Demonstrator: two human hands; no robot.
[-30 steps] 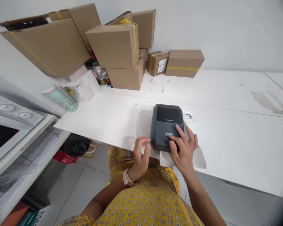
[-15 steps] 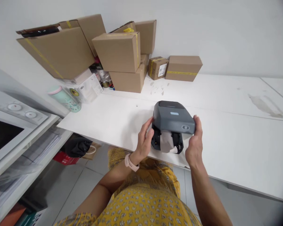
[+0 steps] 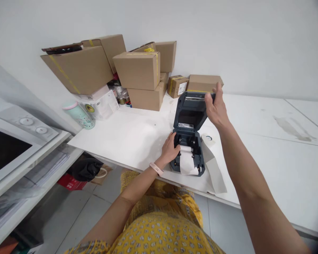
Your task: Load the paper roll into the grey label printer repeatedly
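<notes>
A dark grey label printer (image 3: pixel 176 168) sits near the front edge of the white table, its lid (image 3: pixel 193 115) raised and tilted back. Inside the base lies a roll of white paper (image 3: pixel 187 160), with its loose end hanging toward me. My left hand (image 3: pixel 170 148) grips the left side wall of the base, thumb over the rim. My right hand (image 3: pixel 216 107) is closed on the front edge of the lid, high above the base. Right of the printer, a long strip of white paper (image 3: pixel 215 171) lies on the table.
Cardboard boxes (image 3: pixel 143 72) are stacked at the back left, with smaller boxes (image 3: pixel 177 86) beside them against the wall. A mint green tumbler (image 3: pixel 81 115) stands at the table's left end. Farther left, a microwave (image 3: pixel 21 137) rests on a shelf unit.
My right hand has swung the lid up and back, exposing the paper roll and the paper strip on the table. My left hand remains at the printer's left side.
</notes>
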